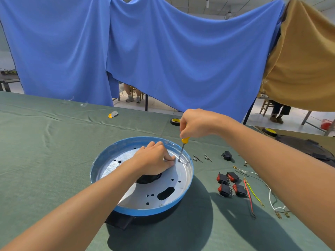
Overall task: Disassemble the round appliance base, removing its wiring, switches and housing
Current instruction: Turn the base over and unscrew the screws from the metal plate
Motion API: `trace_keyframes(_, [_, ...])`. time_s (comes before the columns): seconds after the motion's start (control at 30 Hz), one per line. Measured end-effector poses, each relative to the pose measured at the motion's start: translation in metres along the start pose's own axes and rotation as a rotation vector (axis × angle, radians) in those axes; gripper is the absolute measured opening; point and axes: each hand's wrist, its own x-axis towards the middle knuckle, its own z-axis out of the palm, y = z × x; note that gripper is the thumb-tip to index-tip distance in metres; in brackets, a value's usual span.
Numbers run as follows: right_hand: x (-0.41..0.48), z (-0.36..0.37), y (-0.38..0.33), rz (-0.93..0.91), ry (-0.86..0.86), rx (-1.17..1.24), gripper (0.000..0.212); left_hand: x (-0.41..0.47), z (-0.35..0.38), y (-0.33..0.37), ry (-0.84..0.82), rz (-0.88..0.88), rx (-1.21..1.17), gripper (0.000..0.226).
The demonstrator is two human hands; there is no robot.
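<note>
The round appliance base (101, 165) has a blue rim and a silver inner plate with several holes; it sits on a black housing on the green table. My left hand (154, 160) rests curled on the plate, its fingertips pinched beside the screwdriver tip. My right hand (194, 125) grips the yellow handle of a screwdriver (183, 149), held nearly upright with its tip on the plate near the right rim. Several red-and-black switches (230, 184) lie to the right, beside loose red, yellow-green and white wires (252, 193).
Small metal screws and bits (201, 158) and a black plug part (227, 156) lie right of the base. A roll of black tape (175, 121) and a yellow-grey scrap (112, 114) sit farther back. A dark round cover (306, 147) lies at far right. Blue and tan cloths hang behind.
</note>
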Motion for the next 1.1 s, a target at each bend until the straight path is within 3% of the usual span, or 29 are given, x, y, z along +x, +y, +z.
trace_keyframes(0.1, [-0.0004, -0.0022, 0.0006, -0.005, -0.036, -0.048, 0.027, 0.0003, 0.0002, -0.0002, 0.005, -0.001, 0.002, 0.034])
trace_keyframes(0.23, [0.0007, -0.0001, 0.0016, 0.053, 0.050, -0.147, 0.049, 0.0004, 0.0010, -0.0002, 0.009, -0.003, -0.004, 0.033])
trace_keyframes(0.5, [0.0008, -0.0008, 0.0055, -0.030, -0.003, 0.040, 0.011, 0.0005, 0.0017, -0.0010, 0.013, 0.000, -0.003, 0.033])
trace_keyframes(0.7, [0.0018, 0.0006, 0.0042, 0.030, 0.036, -0.081, 0.049, 0.0001, 0.0017, -0.0009, 0.013, 0.000, -0.009, 0.032])
trace_keyframes(0.97, [-0.0010, -0.0014, -0.0022, -0.043, -0.010, 0.022, 0.018, -0.0004, 0.0016, -0.0008, 0.017, 0.004, -0.008, 0.033])
trace_keyframes(1.0, [0.0004, -0.0014, -0.0016, -0.038, -0.012, 0.015, 0.019, -0.0002, 0.0019, -0.0009, 0.020, 0.005, -0.009, 0.032])
trace_keyframes(1.1, [0.0013, 0.0002, -0.0007, 0.013, 0.061, -0.048, 0.050, 0.0000, 0.0029, -0.0016, 0.019, 0.006, -0.004, 0.033])
